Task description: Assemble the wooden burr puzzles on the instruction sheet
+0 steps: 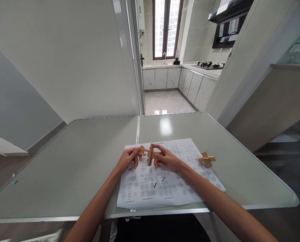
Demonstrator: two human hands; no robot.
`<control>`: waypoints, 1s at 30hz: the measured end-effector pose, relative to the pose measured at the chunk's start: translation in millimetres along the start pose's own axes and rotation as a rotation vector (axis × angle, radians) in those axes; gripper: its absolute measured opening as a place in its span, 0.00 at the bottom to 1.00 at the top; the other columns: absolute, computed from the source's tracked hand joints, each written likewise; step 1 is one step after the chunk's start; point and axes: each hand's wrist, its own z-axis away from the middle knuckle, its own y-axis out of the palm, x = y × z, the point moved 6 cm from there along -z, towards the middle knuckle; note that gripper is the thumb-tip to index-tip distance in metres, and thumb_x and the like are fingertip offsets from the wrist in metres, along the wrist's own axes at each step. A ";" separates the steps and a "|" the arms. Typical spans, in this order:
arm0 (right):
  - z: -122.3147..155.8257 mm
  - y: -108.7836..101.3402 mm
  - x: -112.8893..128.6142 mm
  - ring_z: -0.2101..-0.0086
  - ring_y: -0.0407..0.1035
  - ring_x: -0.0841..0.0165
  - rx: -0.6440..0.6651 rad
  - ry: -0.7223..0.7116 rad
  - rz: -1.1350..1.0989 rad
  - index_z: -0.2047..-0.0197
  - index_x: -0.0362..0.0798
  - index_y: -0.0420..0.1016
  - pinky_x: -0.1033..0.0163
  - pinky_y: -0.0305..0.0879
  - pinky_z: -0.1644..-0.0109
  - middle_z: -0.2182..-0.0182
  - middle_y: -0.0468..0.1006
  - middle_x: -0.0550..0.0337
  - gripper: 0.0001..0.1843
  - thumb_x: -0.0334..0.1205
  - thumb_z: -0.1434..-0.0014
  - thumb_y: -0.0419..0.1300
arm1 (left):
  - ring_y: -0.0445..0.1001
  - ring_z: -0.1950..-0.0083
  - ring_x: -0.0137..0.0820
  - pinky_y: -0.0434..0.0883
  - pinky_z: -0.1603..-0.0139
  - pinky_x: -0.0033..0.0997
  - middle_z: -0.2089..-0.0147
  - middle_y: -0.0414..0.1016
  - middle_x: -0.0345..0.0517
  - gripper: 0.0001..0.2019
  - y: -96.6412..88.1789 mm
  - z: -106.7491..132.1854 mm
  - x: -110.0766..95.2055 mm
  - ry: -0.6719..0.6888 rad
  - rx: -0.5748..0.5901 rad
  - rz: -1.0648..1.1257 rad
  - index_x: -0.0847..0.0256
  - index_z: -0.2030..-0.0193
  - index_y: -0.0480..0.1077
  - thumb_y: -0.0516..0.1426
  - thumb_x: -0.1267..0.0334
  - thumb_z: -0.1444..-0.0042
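From where I sit, everything turns on the narrow space between the two hands, above the sheet (137,202). The left hand (128,159) has thumb and forefinger pinched together on a notched piece (142,151), its other fingers curled beneath. That piece lies crosswise, aimed at the right hand's bar (150,155) — roughly square to it, as I judge, since the bar's long axis runs away from the body with its far end leaning slightly right. The right hand (168,159) has its fingers drawn in around the bar and a short crosspiece (154,154) that shows between bar and thumb. So the bar is just right of the left fingertips, and the piece's free end faces its left side. Whether the two touch there I can't tell; the parts overlap in my view. Neither hand is resting; both hold wood near the sheet's far half. Off to the right, a wooden cross (206,160) sits by the sheet's right edge on the table (250,174) — well apart from both, but nearer the right hand.
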 end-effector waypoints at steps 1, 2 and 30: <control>0.2 -0.4 1.3 0.76 0.73 0.71 -0.016 -0.011 0.005 0.40 0.52 0.67 0.68 0.59 0.73 0.74 0.79 0.65 0.32 0.55 0.40 0.71 | 0.60 0.90 0.22 0.55 0.87 0.22 0.86 0.68 0.37 0.27 -0.2 -0.8 0.8 0.003 0.000 0.007 0.63 0.68 0.72 0.54 0.39 0.33; 0.4 -0.8 2.4 0.77 0.71 0.72 -0.032 -0.020 0.012 0.42 0.52 0.67 0.69 0.57 0.74 0.75 0.78 0.66 0.30 0.55 0.39 0.71 | 0.62 0.89 0.23 0.56 0.87 0.21 0.85 0.69 0.37 0.26 -0.6 -1.7 1.7 0.006 -0.002 0.013 0.63 0.68 0.72 0.54 0.39 0.33; -1.9 3.7 5.3 0.89 0.58 0.78 -0.101 -0.085 0.057 0.51 0.53 0.65 0.70 0.50 0.83 0.80 0.74 0.73 0.27 0.59 0.41 0.70 | 0.70 0.86 0.23 0.64 0.86 0.22 0.73 0.76 0.42 0.24 5.4 -5.0 4.2 -0.002 0.019 0.066 0.64 0.62 0.72 0.56 0.41 0.33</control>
